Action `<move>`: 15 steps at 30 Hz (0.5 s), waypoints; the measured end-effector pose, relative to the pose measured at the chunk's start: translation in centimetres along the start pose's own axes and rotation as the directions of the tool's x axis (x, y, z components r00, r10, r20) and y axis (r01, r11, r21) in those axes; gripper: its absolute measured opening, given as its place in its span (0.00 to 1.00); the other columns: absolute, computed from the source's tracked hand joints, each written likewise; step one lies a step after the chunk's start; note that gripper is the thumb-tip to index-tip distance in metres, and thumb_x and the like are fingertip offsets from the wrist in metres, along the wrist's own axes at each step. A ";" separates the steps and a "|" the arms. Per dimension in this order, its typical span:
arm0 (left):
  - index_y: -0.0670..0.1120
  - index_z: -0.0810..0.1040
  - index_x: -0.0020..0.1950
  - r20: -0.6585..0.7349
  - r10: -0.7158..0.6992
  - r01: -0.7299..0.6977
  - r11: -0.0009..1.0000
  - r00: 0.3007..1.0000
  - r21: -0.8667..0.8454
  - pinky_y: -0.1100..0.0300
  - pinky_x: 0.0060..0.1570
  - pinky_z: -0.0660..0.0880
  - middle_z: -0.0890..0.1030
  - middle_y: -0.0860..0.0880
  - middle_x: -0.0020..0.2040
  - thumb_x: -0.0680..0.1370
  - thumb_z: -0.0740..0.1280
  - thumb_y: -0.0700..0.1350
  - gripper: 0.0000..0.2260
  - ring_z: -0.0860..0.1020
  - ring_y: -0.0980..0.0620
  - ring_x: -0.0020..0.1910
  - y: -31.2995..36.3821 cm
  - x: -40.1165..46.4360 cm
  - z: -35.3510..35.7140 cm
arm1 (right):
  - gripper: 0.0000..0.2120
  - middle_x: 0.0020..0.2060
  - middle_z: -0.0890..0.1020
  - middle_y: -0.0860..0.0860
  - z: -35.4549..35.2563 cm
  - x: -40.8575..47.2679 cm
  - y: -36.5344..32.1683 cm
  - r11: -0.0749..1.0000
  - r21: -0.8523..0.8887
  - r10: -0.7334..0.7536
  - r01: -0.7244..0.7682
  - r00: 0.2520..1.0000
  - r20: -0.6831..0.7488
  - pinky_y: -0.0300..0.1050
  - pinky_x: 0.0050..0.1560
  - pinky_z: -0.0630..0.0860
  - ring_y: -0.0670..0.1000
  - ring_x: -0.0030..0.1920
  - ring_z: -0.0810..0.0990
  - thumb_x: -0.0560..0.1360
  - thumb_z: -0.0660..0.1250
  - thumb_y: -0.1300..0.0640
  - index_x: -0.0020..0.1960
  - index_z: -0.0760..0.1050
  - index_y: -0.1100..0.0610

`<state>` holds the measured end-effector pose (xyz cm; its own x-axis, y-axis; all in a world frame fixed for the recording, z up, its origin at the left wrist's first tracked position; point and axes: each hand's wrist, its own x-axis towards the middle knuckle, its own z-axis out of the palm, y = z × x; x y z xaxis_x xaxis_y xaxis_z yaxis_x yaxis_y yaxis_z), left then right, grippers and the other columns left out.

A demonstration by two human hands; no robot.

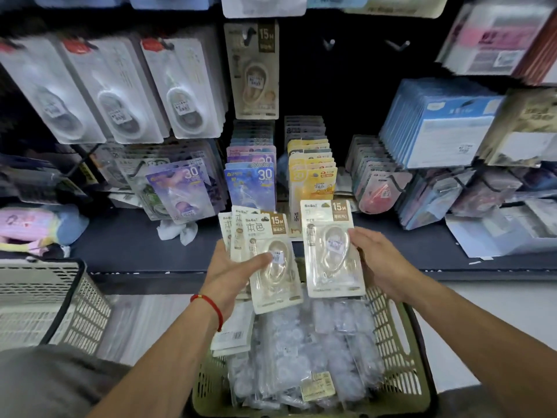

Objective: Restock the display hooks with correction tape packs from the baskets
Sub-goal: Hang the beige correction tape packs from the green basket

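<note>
Two bare hands are holding cream-coloured blister packs of correction tape marked 15M above an olive-green plastic basket [404, 357]. The left hand [232, 273] is gripping a fanned stack of cream packs [265, 254], thumb lying across the clear bubble of the front pack and fingers hidden behind the stack; the packs are sticking up from the palm toward twelve o'clock. The right hand [376, 260] is pinching a single cream pack [330, 248] by its right edge, thumb on the front, the card standing upright at nine o'clock of that hand and just beside the left hand's stack. Below both hands, at six o'clock, the basket is holding a heap of clear-wrapped packs [301, 357]. At twelve o'clock a matching beige 15M pack [253, 70] is hanging on the dark display wall, with two bare metal hooks [330, 43] at its three o'clock. Blue and yellow card packs [280, 176] are standing in rows on the dark shelf between the hands and that hanging pack. At nine o'clock a grey-white slatted basket [45, 297] is sitting.
</note>
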<state>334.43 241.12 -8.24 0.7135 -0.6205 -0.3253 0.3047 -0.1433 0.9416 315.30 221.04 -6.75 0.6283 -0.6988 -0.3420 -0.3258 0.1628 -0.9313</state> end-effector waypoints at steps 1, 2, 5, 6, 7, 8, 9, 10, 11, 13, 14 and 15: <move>0.51 0.76 0.68 0.017 0.023 -0.023 1.000 1.000 -0.015 0.52 0.56 0.82 0.88 0.54 0.56 0.70 0.83 0.41 0.30 0.87 0.54 0.55 0.8 -0.2 0.7 | 0.16 0.55 0.88 0.55 0.9 0.0 -1.2 0.996 0.088 -0.003 0.003 1.000 -0.004 0.63 0.70 0.76 0.58 0.59 0.86 0.88 0.59 0.53 0.61 0.84 0.56; 0.50 0.76 0.68 0.031 0.047 -0.045 0.998 0.998 -0.037 0.51 0.58 0.82 0.88 0.54 0.57 0.70 0.83 0.40 0.30 0.86 0.53 0.57 1.7 -0.3 1.3 | 0.16 0.56 0.88 0.55 1.6 -0.2 -2.3 0.986 0.169 0.010 -0.012 1.000 0.012 0.62 0.67 0.79 0.58 0.59 0.86 0.88 0.59 0.52 0.63 0.84 0.56; 0.50 0.77 0.69 0.035 0.102 -0.098 0.991 0.994 -0.093 0.43 0.62 0.81 0.88 0.51 0.58 0.71 0.81 0.38 0.28 0.86 0.48 0.59 4.7 -0.8 2.1 | 0.14 0.57 0.88 0.57 3.2 -1.1 -5.0 0.941 0.333 0.010 -0.065 0.986 0.164 0.56 0.50 0.85 0.59 0.56 0.88 0.84 0.64 0.50 0.64 0.82 0.55; 0.50 0.77 0.68 0.020 0.117 -0.114 0.988 0.993 -0.100 0.41 0.63 0.81 0.88 0.50 0.58 0.71 0.81 0.38 0.28 0.86 0.47 0.59 5.8 -0.9 2.0 | 0.14 0.58 0.87 0.58 3.3 -1.2 -5.7 0.940 0.339 -0.035 -0.038 0.978 0.207 0.55 0.48 0.86 0.59 0.55 0.88 0.81 0.69 0.52 0.64 0.82 0.57; 0.50 0.78 0.68 -0.001 0.135 -0.135 0.986 0.991 -0.098 0.41 0.62 0.81 0.88 0.51 0.57 0.71 0.82 0.39 0.27 0.87 0.48 0.58 6.9 -0.9 1.7 | 0.16 0.59 0.87 0.59 3.3 -1.3 -6.4 0.945 0.327 -0.095 0.011 0.965 0.243 0.55 0.50 0.86 0.59 0.56 0.87 0.78 0.73 0.54 0.64 0.82 0.58; 0.50 0.77 0.68 -0.020 0.160 -0.161 0.983 0.987 -0.091 0.41 0.62 0.81 0.88 0.51 0.57 0.71 0.82 0.40 0.28 0.87 0.48 0.57 8.1 -0.8 1.4 | 0.18 0.60 0.86 0.58 3.3 -1.4 -7.2 0.950 0.304 -0.156 0.069 0.949 0.275 0.58 0.56 0.85 0.60 0.59 0.87 0.77 0.75 0.53 0.65 0.81 0.57; 0.50 0.77 0.68 -0.034 0.194 -0.197 0.977 0.980 -0.080 0.43 0.62 0.81 0.88 0.51 0.57 0.71 0.82 0.40 0.28 0.87 0.49 0.57 9.3 -0.7 1.0 | 0.20 0.61 0.86 0.57 3.5 -1.4 -8.2 0.955 0.265 -0.208 0.135 0.939 0.272 0.61 0.62 0.82 0.60 0.61 0.86 0.76 0.77 0.51 0.65 0.82 0.56; 0.51 0.77 0.68 -0.044 0.242 -0.245 0.968 0.969 -0.059 0.46 0.61 0.81 0.88 0.52 0.57 0.70 0.82 0.40 0.29 0.87 0.50 0.57 10.5 -0.5 0.6 | 0.20 0.60 0.87 0.55 3.7 -1.2 -9.3 0.952 0.225 -0.260 0.208 0.936 0.239 0.64 0.66 0.80 0.60 0.61 0.85 0.75 0.78 0.49 0.65 0.82 0.53; 0.52 0.76 0.67 -0.058 0.301 -0.303 0.953 0.952 -0.020 0.47 0.59 0.82 0.88 0.53 0.56 0.70 0.82 0.40 0.29 0.87 0.51 0.57 11.8 -0.3 0.1 | 0.19 0.60 0.87 0.53 3.9 -1.1 -10.6 0.941 0.184 -0.318 0.284 0.928 0.192 0.64 0.67 0.78 0.58 0.61 0.86 0.74 0.79 0.46 0.63 0.83 0.49; 0.55 0.74 0.65 -0.104 0.425 -0.416 0.904 0.899 0.096 0.49 0.57 0.83 0.87 0.57 0.55 0.69 0.83 0.40 0.30 0.86 0.56 0.54 14.4 0.2 -0.9 | 0.18 0.60 0.87 0.47 4.6 -0.7 -13.1 0.899 0.124 -0.434 0.421 0.893 0.116 0.62 0.66 0.79 0.53 0.61 0.86 0.75 0.77 0.43 0.63 0.81 0.43; 0.57 0.73 0.65 -0.116 0.487 -0.469 0.870 0.866 0.152 0.51 0.56 0.83 0.86 0.59 0.54 0.69 0.84 0.41 0.31 0.86 0.60 0.53 15.7 0.4 -1.6 | 0.17 0.61 0.86 0.45 4.9 -0.4 -14.2 0.874 0.101 -0.484 0.475 0.869 0.099 0.60 0.65 0.80 0.50 0.62 0.85 0.76 0.75 0.43 0.64 0.80 0.42; 0.59 0.71 0.66 -0.114 0.542 -0.515 0.833 0.832 0.199 0.52 0.56 0.83 0.85 0.61 0.55 0.69 0.84 0.43 0.32 0.85 0.62 0.53 16.8 0.6 -2.2 | 0.17 0.61 0.86 0.43 5.2 0.0 -15.3 0.851 0.079 -0.525 0.519 0.847 0.085 0.59 0.64 0.80 0.48 0.61 0.85 0.77 0.73 0.43 0.65 0.78 0.41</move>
<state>341.37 240.09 7.17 0.8312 -0.5062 0.2299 -0.2397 0.0467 0.9697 323.92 222.17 6.82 0.7634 -0.6178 0.1886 0.1052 -0.1692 -0.9800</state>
